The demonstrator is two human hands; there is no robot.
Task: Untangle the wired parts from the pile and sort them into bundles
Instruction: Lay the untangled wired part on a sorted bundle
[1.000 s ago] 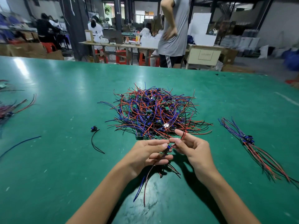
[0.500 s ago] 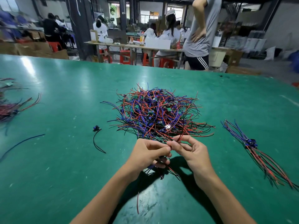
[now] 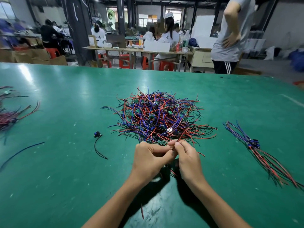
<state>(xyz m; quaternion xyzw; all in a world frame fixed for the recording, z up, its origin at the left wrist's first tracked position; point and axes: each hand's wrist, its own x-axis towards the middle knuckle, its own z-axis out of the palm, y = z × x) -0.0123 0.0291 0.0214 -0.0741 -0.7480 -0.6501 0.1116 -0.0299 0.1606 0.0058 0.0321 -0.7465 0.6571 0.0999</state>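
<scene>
Judging by how things lie, most of the work is left: the pile (image 3: 158, 116) of red, blue and black wired parts sits tangled just beyond both hands, still large. Well off to the right of the right hand (image 3: 189, 159) lies one sorted bundle (image 3: 256, 147), its connectors gathered together and wires fanned out; another bundle (image 3: 11, 116) lies far to the left of the left hand (image 3: 148, 159). A stray wired part (image 3: 98, 142) rests alone, left of the left hand.

Both hands meet at the pile's near edge, raised off the green table (image 3: 57, 162), forearms converging. Each has its fingers curled, thumb and forefinger pinching thin wires between them; a red wire (image 3: 181, 136) runs from the right fingertips into the pile, and loose ends hang below the palms.
</scene>
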